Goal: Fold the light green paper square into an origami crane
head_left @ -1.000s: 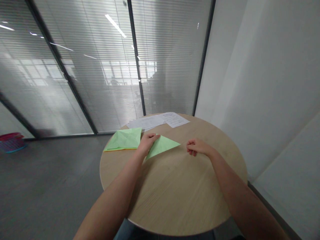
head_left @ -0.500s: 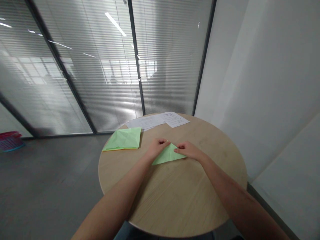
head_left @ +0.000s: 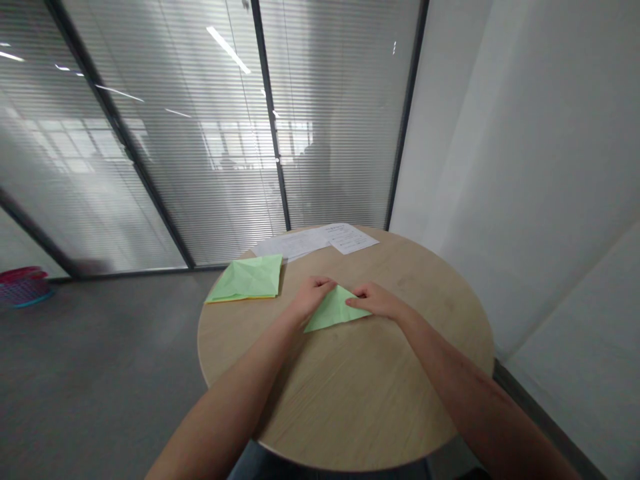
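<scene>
A pink basket [head_left: 20, 285] stands on the grey floor at the far left, before the glass partition [head_left: 200, 147] with its blinds. On the round wooden table [head_left: 380, 400], at about 10 o'clock near the rim, lies a small stack of pale green sheets [head_left: 249, 279] (a yellow edge shows beneath it). At 12 o'clock, against the far rim, white printed papers [head_left: 320, 241] lie flat and overlapping.

The left hand [head_left: 311, 297] rests at the 10 o'clock side of a folded green paper triangle [head_left: 334, 311], its fingers bent and held close together, with the tips on the upper left edge. The triangle lies flat a little beyond the table's middle, just beside the stack but apart from it. The right hand [head_left: 376, 303] sits at the triangle's 3 o'clock corner, fingers curled together with the tips touching the paper. Whether either hand pinches the paper or only presses it down cannot be told. A plain white wall [head_left: 525, 167] closes the right side.
</scene>
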### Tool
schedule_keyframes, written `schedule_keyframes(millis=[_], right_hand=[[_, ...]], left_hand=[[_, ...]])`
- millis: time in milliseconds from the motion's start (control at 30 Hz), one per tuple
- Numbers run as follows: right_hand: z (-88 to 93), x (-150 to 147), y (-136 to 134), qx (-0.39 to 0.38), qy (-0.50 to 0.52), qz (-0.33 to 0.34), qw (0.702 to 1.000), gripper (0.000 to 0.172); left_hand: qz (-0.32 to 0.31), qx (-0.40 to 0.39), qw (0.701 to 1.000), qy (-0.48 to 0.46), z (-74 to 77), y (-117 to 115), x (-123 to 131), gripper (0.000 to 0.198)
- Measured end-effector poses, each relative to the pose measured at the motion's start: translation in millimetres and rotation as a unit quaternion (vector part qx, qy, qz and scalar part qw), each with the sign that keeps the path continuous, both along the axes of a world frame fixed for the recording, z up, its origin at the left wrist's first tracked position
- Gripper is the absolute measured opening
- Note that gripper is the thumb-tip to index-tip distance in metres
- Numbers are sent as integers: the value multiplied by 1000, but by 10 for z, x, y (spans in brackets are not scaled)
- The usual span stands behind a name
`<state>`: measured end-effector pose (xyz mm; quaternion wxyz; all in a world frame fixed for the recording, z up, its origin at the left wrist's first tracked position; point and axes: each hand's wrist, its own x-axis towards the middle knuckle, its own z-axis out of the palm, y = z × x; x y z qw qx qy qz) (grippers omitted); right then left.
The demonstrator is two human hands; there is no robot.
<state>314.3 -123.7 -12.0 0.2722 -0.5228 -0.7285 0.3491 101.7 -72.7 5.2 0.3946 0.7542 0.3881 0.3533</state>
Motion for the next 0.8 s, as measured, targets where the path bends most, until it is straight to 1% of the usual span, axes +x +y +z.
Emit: schedule_keyframes(millis=[133,267,400,500,667,733,800], right_hand=[[-31,-19,10,-15,-15,13,1000,45],[-53,-24,9,-20,-10,-1,1000,45],[-46,-28,0,-11,-16,-1,1000,44],[-47,-43,0,-7,-24,4,1000,45],[-61,-58,0,7,-30,5,999,43],[-66,-48,0,1,-17,-6,1000,45],[-73,-32,3,-8,7,-25,1000,45]], left_hand=[[-18,0,1000,-6,-57,48,13,34],[-14,-10,999,-30,-104,103,11,34],[-2,-4,1000,-28,-88,106,-1,34],[-9,14,1000,-27,-57,68,11,34],[-24,8,999,-26,-50,33,34,34],[-35,0,999,-26,-63,48,20,35],[-47,-12,999,-1,-74,74,-5,37]])
